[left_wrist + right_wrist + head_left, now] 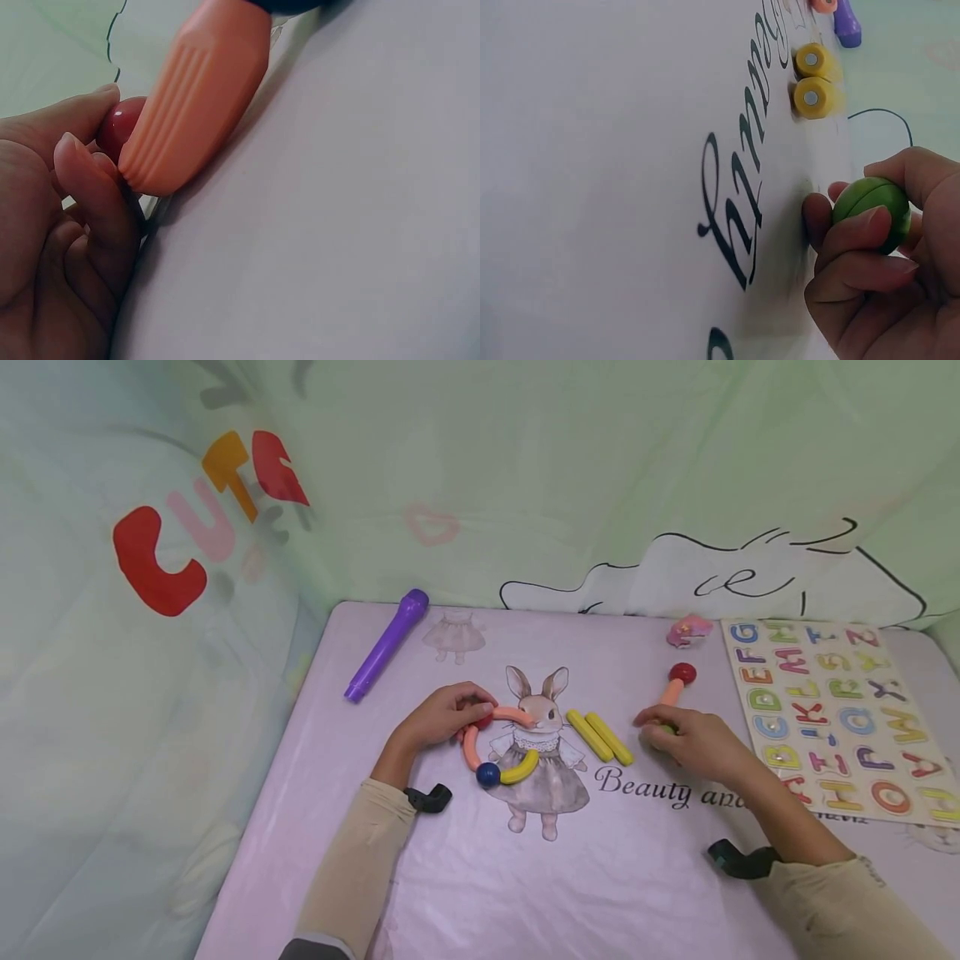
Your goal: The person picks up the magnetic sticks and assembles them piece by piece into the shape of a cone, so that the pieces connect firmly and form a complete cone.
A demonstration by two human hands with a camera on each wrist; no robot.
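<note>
My left hand [442,717] pinches a red ball [120,124] between thumb and fingers. Curved orange rods [471,750] join at that ball, and a blue ball [488,774] and a curved yellow rod [520,767] continue the chain into a partly open ring. Over on the right, my right hand [701,745] grips a green ball [874,212] with its fingertips. In the head view, an orange rod [672,693] topped by another red ball [682,673] sticks out beyond that hand; its near end is hidden.
Between the hands lie two straight yellow rods [600,737] with metal-dotted ends. A purple toy microphone [386,646] rests at the back left. An alphabet puzzle board [840,718] takes up the right side, with a small pink toy [688,631] beside its far corner. Curtains hang behind the table.
</note>
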